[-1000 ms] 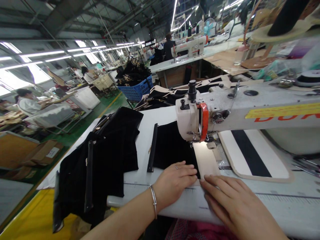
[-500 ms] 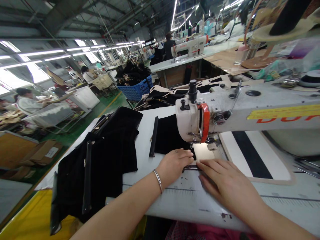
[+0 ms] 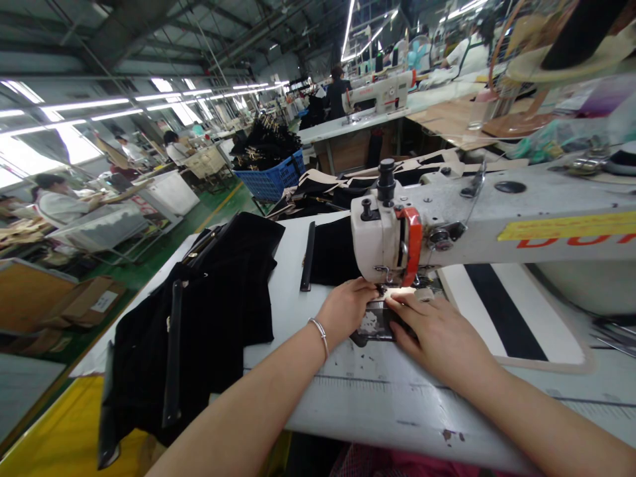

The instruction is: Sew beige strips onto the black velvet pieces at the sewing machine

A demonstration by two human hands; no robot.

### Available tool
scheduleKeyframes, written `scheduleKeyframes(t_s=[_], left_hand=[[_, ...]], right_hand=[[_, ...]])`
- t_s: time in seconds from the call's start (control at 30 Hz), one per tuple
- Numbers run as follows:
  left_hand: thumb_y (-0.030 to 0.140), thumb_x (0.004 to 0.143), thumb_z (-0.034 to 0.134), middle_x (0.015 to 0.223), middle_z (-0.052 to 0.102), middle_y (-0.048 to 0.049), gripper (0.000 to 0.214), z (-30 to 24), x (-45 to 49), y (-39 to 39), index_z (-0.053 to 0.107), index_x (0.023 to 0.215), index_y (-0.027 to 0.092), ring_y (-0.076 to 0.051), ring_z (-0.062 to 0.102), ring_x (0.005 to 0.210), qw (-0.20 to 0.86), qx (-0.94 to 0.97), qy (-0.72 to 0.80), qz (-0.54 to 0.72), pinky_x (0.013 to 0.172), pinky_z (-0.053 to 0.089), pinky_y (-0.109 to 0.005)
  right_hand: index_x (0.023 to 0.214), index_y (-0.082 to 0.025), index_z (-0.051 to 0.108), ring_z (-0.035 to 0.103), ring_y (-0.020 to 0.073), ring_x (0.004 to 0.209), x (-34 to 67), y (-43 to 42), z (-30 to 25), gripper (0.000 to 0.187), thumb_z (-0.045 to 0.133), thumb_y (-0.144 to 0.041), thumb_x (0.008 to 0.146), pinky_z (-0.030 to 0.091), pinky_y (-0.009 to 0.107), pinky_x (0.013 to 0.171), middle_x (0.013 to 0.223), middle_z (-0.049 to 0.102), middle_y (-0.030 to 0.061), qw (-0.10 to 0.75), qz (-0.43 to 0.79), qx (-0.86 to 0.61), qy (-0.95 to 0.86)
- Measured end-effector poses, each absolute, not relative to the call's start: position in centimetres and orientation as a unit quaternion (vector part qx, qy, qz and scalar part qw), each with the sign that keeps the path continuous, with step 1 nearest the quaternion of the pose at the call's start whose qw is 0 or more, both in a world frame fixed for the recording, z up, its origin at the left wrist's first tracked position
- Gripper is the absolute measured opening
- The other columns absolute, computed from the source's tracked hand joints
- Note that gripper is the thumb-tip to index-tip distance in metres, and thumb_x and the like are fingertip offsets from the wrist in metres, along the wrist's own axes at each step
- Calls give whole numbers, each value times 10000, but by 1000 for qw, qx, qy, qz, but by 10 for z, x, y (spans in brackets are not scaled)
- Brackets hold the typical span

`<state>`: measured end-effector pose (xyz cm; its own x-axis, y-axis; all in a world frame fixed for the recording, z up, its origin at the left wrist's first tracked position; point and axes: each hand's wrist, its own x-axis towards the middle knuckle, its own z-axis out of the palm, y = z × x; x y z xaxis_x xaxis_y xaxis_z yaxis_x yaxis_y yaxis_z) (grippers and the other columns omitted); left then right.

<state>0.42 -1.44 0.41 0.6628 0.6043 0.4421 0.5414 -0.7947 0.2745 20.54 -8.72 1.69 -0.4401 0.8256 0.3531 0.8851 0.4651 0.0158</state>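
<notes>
Under the head of a white sewing machine (image 3: 375,242) lies a black fabric piece (image 3: 335,252) with a dark strip on its far-left edge. A pale beige piece (image 3: 399,291) joins it at the brightly lit presser foot. My left hand (image 3: 348,306), wearing a silver bangle, rests its fingers on the black fabric just left of the foot. Flat on the near edge of the pale piece lies my right hand (image 3: 437,328), thumb apart from the fingers. Fingertips of both hands are close together, and the needle itself is hidden.
Several black pieces with zips (image 3: 218,318) are stacked at the left of the white table. A pale panel with a black stripe (image 3: 501,311) lies under the machine arm. Beyond stand a blue basket (image 3: 271,180) and more cut pieces (image 3: 342,185). Other people sit farther off.
Both hands and the fabric have slid away from me toward the back of the machine. A worn dark metal plate now shows in front of the fingers.
</notes>
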Motion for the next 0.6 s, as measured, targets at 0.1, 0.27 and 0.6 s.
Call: scheduleKeyframes(t_s=[0.1,0.27,0.6], left_hand=[[44,856,525,1089,675,-30,243,6,6,-14,674,1018,147,-144,613,1037,64,904,323,272,1002,502,-283],[9,838,529,1054,687,-33,253,12,9,-17,693,974,146,-141,625,1018,52,895,332,292,965,519,-259],[28,853,518,1088,687,-15,268,5,6,-19,700,992,168,-128,620,1040,90,888,337,300,980,527,-279]], right_hand=[[1297,-193,562,538,253,1057,206,-86,16,395,454,-332,943,424,435,918,1281,577,51,148,-93,-510,-842],[1327,-184,537,513,276,1109,206,-84,16,419,425,-344,956,410,455,935,1290,569,57,138,-78,-517,-841],[1245,-179,596,525,252,1045,206,-91,17,360,463,-312,938,411,438,921,1206,601,78,172,-76,-507,-841]])
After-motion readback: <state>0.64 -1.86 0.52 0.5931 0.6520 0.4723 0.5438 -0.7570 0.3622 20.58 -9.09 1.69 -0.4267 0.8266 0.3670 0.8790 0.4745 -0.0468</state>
